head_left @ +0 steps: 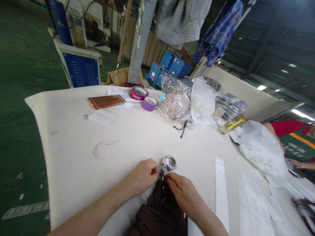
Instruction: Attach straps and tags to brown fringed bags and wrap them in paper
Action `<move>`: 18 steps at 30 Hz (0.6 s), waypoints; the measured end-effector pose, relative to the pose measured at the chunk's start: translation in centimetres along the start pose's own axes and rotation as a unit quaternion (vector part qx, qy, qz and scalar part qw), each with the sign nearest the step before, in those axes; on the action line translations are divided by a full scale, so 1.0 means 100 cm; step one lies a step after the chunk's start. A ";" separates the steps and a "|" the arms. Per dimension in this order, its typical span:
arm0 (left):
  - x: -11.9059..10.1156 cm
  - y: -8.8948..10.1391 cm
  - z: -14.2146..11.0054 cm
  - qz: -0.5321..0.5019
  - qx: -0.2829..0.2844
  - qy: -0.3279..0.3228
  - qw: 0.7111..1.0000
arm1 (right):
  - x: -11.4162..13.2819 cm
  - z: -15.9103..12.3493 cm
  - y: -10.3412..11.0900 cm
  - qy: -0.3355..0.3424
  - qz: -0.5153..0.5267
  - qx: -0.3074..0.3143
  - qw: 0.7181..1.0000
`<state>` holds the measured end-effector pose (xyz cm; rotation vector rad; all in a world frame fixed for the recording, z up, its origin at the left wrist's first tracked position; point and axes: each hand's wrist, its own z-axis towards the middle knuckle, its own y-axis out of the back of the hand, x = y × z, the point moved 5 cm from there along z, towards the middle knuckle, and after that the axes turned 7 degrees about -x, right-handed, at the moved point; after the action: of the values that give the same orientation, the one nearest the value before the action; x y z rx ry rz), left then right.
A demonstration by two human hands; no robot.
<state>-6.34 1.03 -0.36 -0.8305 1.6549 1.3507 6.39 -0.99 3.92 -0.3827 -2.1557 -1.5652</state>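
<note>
At the front of the white table a dark brown fabric article [159, 209] lies bunched up, with small gold-coloured metal pieces [162, 178] at its top end. My left hand [144, 173] is closed in a pinch beside these metal pieces; a thin, shiny bit shows at its fingertips, too small to name. From the other side my right hand [183, 188] pinches the top of the brown fabric, thumb and fingers together. Just beyond both hands, touching the article's top, sits a small clear plastic wrap [167, 164] with something dark and coiled inside.
On the table [73, 157] lie a phone [105, 101], two purple tape rolls [149, 103], and a plastic-wrapped bundle [175, 105]. Plastic bags [261, 147] and white strips [221, 193] are at the right. Another person [295, 141] is at the far right. Garments [183, 21] hang above.
</note>
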 end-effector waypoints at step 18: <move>0.000 0.002 -0.009 -0.400 0.081 0.184 0.894 | -0.029 -0.009 0.020 -0.048 -0.025 0.050 0.997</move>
<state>-6.65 0.17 -0.19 -1.5156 1.3993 0.4897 10.02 -1.11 4.33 -0.3805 -2.3230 -1.4850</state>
